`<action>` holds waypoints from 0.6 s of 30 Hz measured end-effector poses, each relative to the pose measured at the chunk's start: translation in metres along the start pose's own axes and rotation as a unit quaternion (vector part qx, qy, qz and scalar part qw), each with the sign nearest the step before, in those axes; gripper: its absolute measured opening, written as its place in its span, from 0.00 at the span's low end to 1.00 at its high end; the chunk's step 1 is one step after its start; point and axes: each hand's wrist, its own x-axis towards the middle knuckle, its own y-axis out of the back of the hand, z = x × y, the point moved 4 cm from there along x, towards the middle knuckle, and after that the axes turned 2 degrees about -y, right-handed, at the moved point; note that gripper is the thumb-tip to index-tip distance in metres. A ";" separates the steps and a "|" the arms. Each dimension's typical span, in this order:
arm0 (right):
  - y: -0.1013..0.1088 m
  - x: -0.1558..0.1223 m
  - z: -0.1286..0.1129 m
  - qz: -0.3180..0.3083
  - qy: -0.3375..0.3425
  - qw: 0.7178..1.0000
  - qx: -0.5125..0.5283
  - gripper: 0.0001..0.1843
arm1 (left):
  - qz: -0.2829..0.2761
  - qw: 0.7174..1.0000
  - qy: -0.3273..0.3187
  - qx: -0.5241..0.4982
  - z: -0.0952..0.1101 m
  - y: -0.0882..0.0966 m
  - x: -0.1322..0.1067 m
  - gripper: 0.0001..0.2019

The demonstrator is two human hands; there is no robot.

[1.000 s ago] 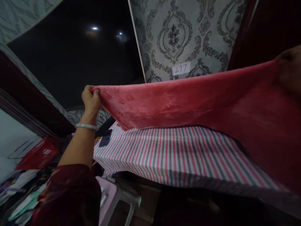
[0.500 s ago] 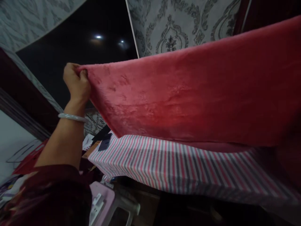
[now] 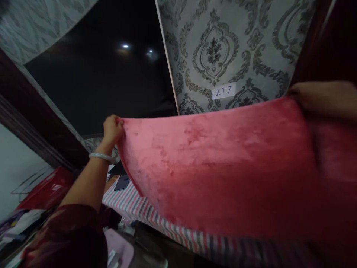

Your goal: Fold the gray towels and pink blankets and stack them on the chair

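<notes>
A pink-red plush cloth (image 3: pixel 223 167) is stretched wide in the air in front of me. My left hand (image 3: pixel 111 129), with a pale bangle on the wrist, pinches its left top corner. At the far right, my right hand (image 3: pixel 320 98) is blurred and closed over the cloth's other top corner. The cloth hangs down over a surface covered with a red, grey and white striped sheet (image 3: pixel 145 214), hiding most of it.
A dark phone (image 3: pixel 122 182) lies at the striped sheet's left end. A pink plastic stool (image 3: pixel 119 251) stands below. Red bags (image 3: pixel 47 186) and papers are piled at the left. A patterned wall carries a label reading 277 (image 3: pixel 223 91).
The cloth rose high half a second ago, then came down again. It now hangs lower and covers far more of the striped sheet than one second ago.
</notes>
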 end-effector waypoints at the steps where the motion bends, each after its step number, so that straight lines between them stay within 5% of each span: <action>1: -0.014 0.001 -0.015 -0.028 0.002 0.999 -0.017 0.12 | -0.025 0.999 0.014 0.027 -0.009 -0.021 -0.007 0.06; 5: -0.085 -0.007 -0.059 -0.128 0.018 0.991 -0.023 0.11 | -0.106 0.991 0.055 0.060 -0.042 -0.102 -0.037 0.07; 10: -0.164 0.000 -0.065 -0.172 0.031 0.985 -0.004 0.17 | -0.141 0.984 0.099 0.045 -0.073 -0.187 -0.065 0.07; 18: -0.217 0.071 -0.053 -0.122 0.016 0.992 -0.043 0.30 | -0.130 0.975 0.178 0.009 -0.096 -0.273 -0.055 0.08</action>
